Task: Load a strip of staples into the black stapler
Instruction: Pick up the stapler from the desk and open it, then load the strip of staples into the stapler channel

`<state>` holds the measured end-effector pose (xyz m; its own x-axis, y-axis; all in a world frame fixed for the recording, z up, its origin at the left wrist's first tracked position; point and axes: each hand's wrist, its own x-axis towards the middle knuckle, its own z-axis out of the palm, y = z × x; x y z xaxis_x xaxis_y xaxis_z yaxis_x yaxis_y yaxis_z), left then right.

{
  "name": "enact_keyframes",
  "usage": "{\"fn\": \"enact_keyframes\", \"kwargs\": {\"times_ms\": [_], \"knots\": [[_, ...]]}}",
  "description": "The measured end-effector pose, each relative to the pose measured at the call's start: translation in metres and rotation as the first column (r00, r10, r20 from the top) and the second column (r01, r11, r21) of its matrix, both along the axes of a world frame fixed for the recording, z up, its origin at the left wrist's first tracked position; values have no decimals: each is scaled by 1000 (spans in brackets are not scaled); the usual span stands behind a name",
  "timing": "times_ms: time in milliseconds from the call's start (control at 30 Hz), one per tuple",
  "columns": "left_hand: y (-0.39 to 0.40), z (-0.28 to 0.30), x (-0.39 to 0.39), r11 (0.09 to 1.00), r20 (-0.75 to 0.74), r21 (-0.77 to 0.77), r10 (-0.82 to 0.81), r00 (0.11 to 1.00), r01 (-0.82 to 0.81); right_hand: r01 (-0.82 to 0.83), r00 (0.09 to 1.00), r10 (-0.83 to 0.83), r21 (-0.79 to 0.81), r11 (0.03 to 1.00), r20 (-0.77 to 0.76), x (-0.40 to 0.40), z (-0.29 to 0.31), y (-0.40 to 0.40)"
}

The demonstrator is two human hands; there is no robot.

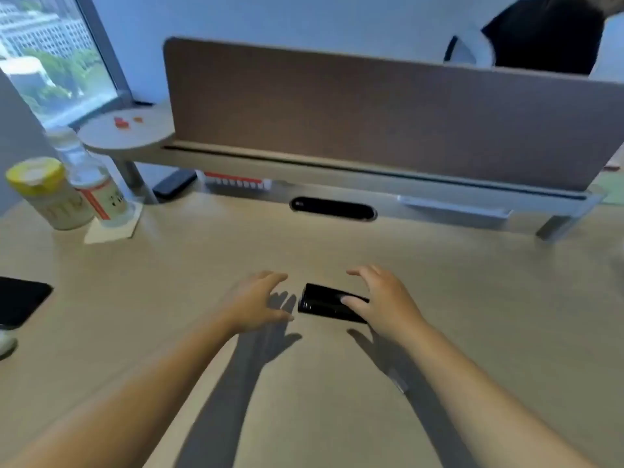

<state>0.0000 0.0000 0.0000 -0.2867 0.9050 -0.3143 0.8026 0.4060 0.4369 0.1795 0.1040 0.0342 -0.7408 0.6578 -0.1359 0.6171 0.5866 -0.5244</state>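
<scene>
A person's 2 bare forearms reach forward over a pale wood-grain worktop (472,282). Between the hands, near the middle of the worktop, lies the black stapler (326,303), flat and closed, its long side running left to right.

The left hand (256,304) hovers just left of the stapler with fingers spread and slightly curled; it holds nothing and does not touch the stapler. The right hand (381,300) sits at the stapler's right end, fingers fanned out and arched, also gripping nothing. Its thumb reaches across the stapler's top; whether it presses on the surface or floats just above is hard to tell through the motion blur. Both hands cast dark shadows on the worktop.

At the far left of the worktop stand a container with a yellow lid (45,194) and, just beside it, a clear plastic bottle (91,177) with a red and white label, resting on a white paper square (113,229). A dark flat object (20,300) lies at the left edge.

Along the back runs a brown divider panel (371,109) above a raised grey shelf (337,194). An oval black cable slot (332,208) sits under it. A window (50,52) shows buildings and trees at the upper left. Behind the panel, at the upper right, part of another person in dark clothing (547,35) is visible.
</scene>
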Motion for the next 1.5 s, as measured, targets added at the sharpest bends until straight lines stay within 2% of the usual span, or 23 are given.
{"fn": "enact_keyframes", "kwargs": {"times_ms": [233,433,700,767,833,933,1000,1067,1200,1300,1500], "knots": [[24,-52,-6,997,3,70,-41,999,41,34,999,-34,-34,999,-2,-41,-53,-1],[33,-73,-7,957,53,288,17,998,-32,59,997,-60,-22,998,-55,-53,-71,-2],[35,-79,-6,933,134,337,84,987,-125,76,980,-79,-24,997,-180,-53,-74,1],[36,-80,-6,932,137,338,89,987,-131,108,961,-129,-97,989,-245,-53,-72,2],[36,-79,-6,928,149,343,101,984,-147,144,908,-224,-240,960,-353,-51,-66,2],[36,-79,-6,923,147,358,97,984,-144,79,809,-340,-484,871,-479,-42,-55,2],[36,-78,-7,927,132,351,92,987,-133,68,745,-411,-553,830,-525,-36,-51,5],[37,-76,-8,934,122,334,92,988,-128,95,714,-426,-526,845,-556,-29,-48,10],[37,-73,-6,938,111,321,101,989,-132,138,737,-363,-398,907,-571,-6,-40,24],[36,-73,-3,941,111,312,102,989,-132,159,750,-354,-368,916,-559,17,-36,33],[34,-73,-1,944,104,302,104,989,-131,252,835,-341,-250,935,-433,52,-44,49]]}}
